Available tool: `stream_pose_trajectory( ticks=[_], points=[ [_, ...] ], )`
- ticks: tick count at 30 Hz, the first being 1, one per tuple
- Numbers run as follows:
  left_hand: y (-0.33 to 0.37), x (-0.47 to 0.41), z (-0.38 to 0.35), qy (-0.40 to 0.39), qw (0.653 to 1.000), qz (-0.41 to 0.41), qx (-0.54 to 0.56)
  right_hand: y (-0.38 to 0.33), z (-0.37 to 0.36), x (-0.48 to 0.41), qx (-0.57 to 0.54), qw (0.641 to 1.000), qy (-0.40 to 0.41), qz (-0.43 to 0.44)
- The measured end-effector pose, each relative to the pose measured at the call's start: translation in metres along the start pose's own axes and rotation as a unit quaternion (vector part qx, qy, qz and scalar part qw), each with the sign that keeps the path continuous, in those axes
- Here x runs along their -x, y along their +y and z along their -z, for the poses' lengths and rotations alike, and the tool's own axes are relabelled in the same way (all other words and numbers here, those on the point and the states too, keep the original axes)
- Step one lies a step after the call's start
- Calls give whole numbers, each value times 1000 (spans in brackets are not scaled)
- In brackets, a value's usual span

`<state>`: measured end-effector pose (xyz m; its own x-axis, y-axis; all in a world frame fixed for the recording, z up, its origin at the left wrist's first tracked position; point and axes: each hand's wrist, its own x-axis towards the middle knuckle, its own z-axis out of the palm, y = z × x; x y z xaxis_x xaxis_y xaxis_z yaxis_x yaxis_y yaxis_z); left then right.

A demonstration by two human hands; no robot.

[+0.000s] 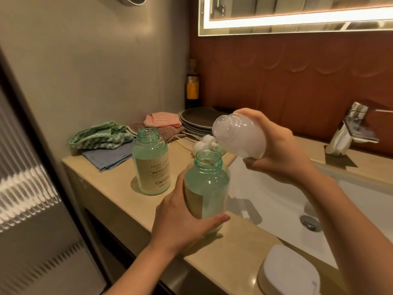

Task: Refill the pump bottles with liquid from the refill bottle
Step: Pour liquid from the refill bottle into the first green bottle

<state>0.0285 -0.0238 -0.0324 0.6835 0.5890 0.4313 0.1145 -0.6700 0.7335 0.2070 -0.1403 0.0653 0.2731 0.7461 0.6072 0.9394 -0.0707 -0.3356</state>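
Your left hand wraps round the near pump bottle, uncapped, at the counter edge beside the sink. Your right hand grips the milky refill bottle, tipped on its side just above that open neck. Whether anything pours is hard to tell. A second pump bottle, also open, stands on the counter further left.

A pump bottle stands on the tabletop, left of my held bottle. Plates and cloths lie behind; the sink is right.
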Motion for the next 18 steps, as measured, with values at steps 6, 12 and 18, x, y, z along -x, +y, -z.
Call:
stream_pose_trajectory(
  ticks=[6,12,18],
  points=[
    [-3,0,-1,1,1000,-18,9,-3,0,0,7,1000,-26,13],
    [-3,0,-1,2,1000,-17,17,-5,1,-1,30,999,-18,34],
    [-2,1,-1,6,1000,-17,18,-5,4,-1,130,990,14,54]
  ],
)
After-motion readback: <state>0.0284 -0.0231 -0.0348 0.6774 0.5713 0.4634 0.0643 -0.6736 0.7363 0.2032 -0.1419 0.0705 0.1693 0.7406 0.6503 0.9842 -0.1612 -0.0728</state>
